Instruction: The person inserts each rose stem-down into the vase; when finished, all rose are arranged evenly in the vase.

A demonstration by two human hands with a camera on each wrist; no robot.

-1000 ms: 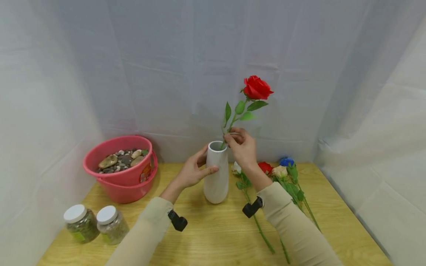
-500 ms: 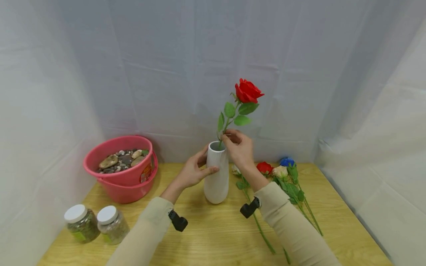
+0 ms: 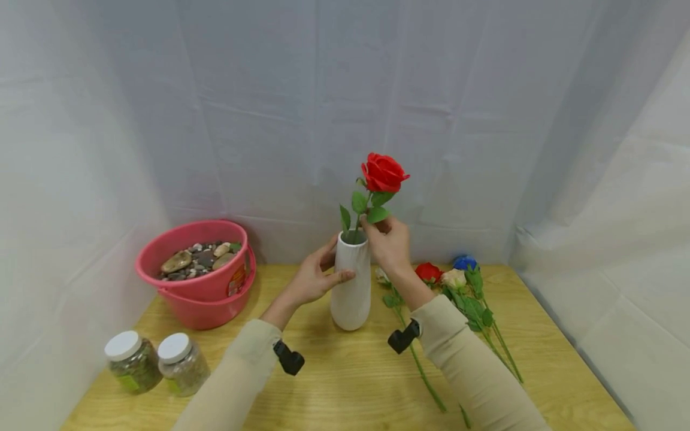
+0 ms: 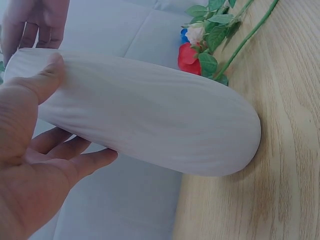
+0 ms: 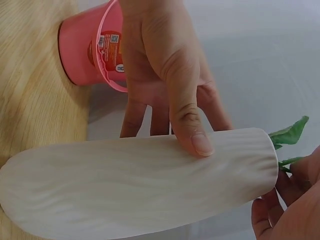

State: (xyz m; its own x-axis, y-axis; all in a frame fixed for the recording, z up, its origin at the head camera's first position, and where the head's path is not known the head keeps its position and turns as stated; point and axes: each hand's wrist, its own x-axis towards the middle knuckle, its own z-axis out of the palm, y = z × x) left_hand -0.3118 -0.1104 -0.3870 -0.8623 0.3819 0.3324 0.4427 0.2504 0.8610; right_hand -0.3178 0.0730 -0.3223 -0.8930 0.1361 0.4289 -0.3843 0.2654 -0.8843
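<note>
A tall white vase (image 3: 350,299) with a rippled surface stands upright on the table. My left hand (image 3: 314,276) grips its upper part, thumb across the front and fingers behind, as the left wrist view also shows on the vase (image 4: 150,115). Just above the rim, my right hand (image 3: 390,242) pinches the green stem of a red rose (image 3: 384,172). The stem's lower end is hidden inside the vase. In the right wrist view, a leaf (image 5: 291,132) sticks out past the rim, beside the right fingers (image 5: 287,187).
Right of the vase lie a red rose (image 3: 428,272), a cream rose (image 3: 454,278), a blue flower (image 3: 465,261) and a partly hidden white flower (image 3: 381,276). A pink bucket (image 3: 202,308) of stones stands left, behind two white-lidded jars (image 3: 135,368) (image 3: 184,371). White sheeting (image 3: 280,120) surrounds the wooden table (image 3: 334,383).
The red rose has come down and left, its stem sinking deeper into the vase, with its leaves now near the rim. My right hand has shifted slightly left; the left hand stays put.
</note>
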